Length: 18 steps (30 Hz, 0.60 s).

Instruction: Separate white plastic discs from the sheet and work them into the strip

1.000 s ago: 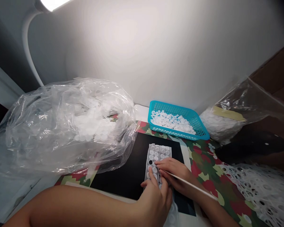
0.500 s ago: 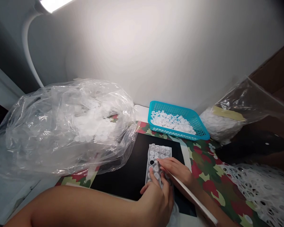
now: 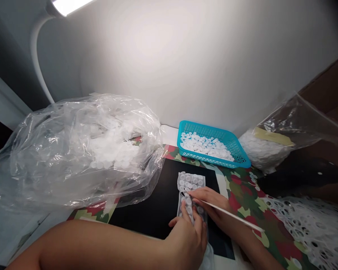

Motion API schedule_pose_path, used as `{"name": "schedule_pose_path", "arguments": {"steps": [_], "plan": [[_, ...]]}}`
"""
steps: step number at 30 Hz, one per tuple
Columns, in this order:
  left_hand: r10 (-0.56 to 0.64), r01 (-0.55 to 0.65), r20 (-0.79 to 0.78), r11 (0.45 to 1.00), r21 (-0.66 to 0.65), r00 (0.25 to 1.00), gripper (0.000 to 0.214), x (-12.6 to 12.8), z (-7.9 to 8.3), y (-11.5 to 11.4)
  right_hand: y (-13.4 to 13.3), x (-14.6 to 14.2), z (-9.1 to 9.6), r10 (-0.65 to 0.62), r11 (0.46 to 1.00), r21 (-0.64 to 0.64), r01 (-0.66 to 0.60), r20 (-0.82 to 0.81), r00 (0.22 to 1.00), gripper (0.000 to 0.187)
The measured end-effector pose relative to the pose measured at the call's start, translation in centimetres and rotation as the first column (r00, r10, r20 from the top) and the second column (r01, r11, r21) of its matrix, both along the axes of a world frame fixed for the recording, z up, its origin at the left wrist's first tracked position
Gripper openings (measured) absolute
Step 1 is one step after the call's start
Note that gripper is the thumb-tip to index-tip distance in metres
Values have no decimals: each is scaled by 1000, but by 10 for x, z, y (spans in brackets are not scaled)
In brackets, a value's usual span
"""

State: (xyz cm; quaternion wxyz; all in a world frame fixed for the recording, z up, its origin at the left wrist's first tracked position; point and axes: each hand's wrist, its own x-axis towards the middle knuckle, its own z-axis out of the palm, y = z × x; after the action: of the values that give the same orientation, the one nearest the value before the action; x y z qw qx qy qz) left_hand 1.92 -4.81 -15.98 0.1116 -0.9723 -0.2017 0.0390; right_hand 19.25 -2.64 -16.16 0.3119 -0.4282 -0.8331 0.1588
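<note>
Turquoise basket (image 3: 214,132) beyond the hands (image 3: 187,233)

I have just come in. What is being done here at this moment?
A person's left hand lies spread on a translucent sheet of round pieces over a black mat. The right hand holds a narrow white strip, its fingertips beside a dark gap in the sheet. Beyond, a blue basket contains small white pieces.
</note>
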Motion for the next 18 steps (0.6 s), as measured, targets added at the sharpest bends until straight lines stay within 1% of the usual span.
{"name": "schedule_pose_path", "arguments": {"steps": [4,7,10,12,14,18], "plan": [[41,-40,63,999,-14,997,41,0,-7,-3,2,6,-2,107,992,51,-113,109,988,21],[29,-31,123,999,8,992,40,0,-13,-5,1,6,-4,110,980,138,-141,209,972,25],[-3,-2,141,999,36,990,38,0,-15,-5,0,4,-3,99,966,206,-159,275,956,31],[-18,13,121,999,39,992,38,1,-12,-4,0,2,-2,89,964,215,-158,298,950,32],[-43,40,76,999,32,996,37,1,-4,-2,0,0,-1,74,964,225,-141,283,956,32],[-135,135,-40,991,3,990,39,1,17,7,1,-4,-1,63,964,248,-97,142,988,34]]}}
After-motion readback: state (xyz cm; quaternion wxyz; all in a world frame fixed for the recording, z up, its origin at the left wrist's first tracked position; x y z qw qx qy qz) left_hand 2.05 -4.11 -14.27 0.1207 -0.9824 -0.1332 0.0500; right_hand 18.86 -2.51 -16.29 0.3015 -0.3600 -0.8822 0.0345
